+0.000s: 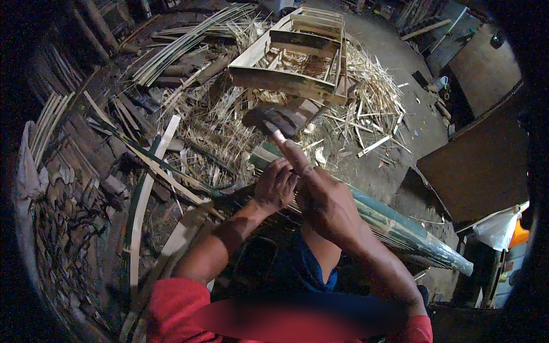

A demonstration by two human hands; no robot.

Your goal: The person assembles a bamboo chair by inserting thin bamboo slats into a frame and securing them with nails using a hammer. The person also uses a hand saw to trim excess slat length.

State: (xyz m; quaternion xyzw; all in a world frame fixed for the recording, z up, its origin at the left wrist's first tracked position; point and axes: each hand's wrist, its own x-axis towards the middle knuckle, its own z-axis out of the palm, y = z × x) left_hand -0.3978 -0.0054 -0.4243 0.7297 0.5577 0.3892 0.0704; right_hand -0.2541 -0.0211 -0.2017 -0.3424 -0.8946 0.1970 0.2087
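Red sleeve [177, 303]; right hand [326, 203] clenches dark-headed tool [280, 121]; left hand [276, 186] at bamboo [405, 228], pinch unclear; likely stiff, best held mid-length.

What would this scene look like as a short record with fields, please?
Left hand: fingers curled, at the upper-left part of the bamboo length; exact grip unclear
Right hand: closed on a dark-headed tool, which is blurred
Workpiece: the bamboo length, green, slanting down to the right
Ahead: box-like frame, with pale shavings to its right
Upper left: long pale strips
Right edge: white plastic bag beside an orange item
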